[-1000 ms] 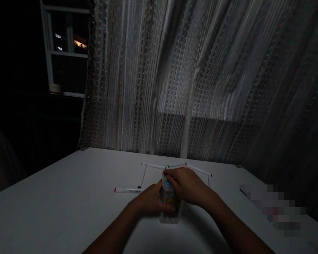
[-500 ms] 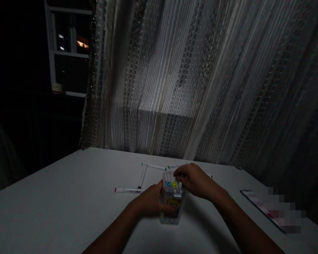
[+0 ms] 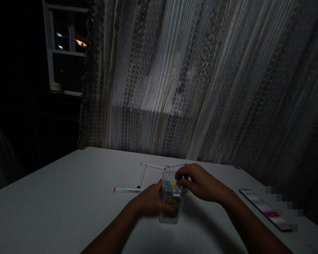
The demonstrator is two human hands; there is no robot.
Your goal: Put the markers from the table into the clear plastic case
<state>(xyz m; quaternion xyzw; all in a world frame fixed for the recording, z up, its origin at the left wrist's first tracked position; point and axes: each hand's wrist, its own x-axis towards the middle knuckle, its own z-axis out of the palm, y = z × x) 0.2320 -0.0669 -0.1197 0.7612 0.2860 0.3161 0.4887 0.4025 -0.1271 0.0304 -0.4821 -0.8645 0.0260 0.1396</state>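
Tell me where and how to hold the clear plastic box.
Probably by its side walls, below the top, coming from the left, as the left hand does: the box looks upright and slim enough for a thumb across its front, while the right hand is up beside the yellow cap.

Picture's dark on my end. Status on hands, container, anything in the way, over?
Left hand around clear container. Right hand at its top, grip unclear. Loose markers on table beyond it.

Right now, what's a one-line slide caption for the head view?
Left hand holds a clear plastic case, right hand at its top, markers lying beyond on a white table.
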